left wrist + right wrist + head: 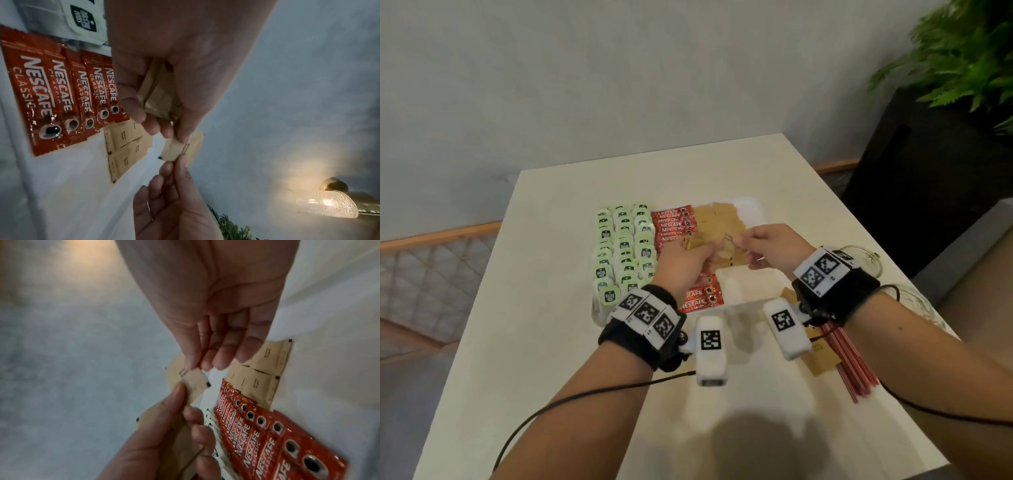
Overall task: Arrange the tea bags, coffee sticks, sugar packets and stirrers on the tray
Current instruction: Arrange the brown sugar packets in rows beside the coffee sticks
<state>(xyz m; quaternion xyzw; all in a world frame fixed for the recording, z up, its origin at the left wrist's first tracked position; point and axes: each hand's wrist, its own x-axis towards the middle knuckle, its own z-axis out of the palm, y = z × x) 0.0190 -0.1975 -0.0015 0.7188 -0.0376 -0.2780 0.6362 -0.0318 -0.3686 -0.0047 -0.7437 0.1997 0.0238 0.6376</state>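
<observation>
Tray: set on the bench, toward its far edge, midway between the side edges.
Tea bags: laid in rows along the tray's left side.
Coffee sticks: laid just right of the tea bags, running from the tray's far edge to its near edge.
Sugar packets: laid right of the coffee sticks, at the tray's far end.
Stirrers: left off the tray, by the bench's right edge.
</observation>
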